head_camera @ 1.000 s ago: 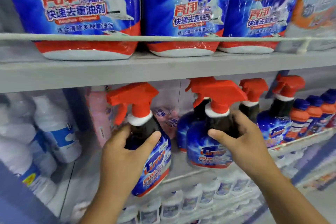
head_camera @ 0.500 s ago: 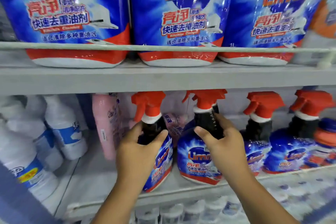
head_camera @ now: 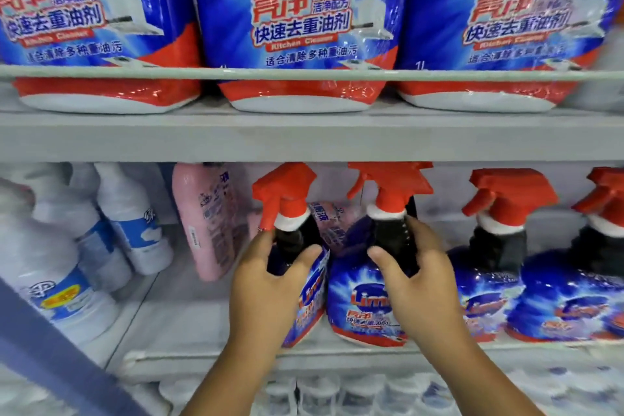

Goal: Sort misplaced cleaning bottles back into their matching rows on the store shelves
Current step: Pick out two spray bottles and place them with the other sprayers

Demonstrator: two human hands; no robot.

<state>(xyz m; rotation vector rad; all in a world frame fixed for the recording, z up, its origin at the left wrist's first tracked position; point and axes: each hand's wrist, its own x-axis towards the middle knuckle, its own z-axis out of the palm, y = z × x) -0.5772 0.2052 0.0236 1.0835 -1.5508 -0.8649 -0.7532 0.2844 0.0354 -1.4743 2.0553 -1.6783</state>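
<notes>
Two blue spray bottles with red triggers stand on the middle shelf (head_camera: 189,311). My left hand (head_camera: 266,290) grips the dark neck of the left spray bottle (head_camera: 310,300), which is turned side-on. My right hand (head_camera: 415,284) is wrapped around the neck of the right spray bottle (head_camera: 361,300), whose label faces me. Two more matching spray bottles (head_camera: 489,284) stand in the row to the right. A pink bottle (head_camera: 209,219) leans just left of my left hand, and another pink one (head_camera: 334,223) lies behind the two held bottles.
White bottles with blue labels (head_camera: 128,223) fill the left end of the middle shelf. Large blue and red refill pouches (head_camera: 304,27) sit on the upper shelf behind a rail (head_camera: 202,73). Small white bottles (head_camera: 317,392) line the shelf below.
Both hands have carried their spray bottles up and into the middle shelf, ending side by side next to the matching row. The view has moved closer to the shelf.
</notes>
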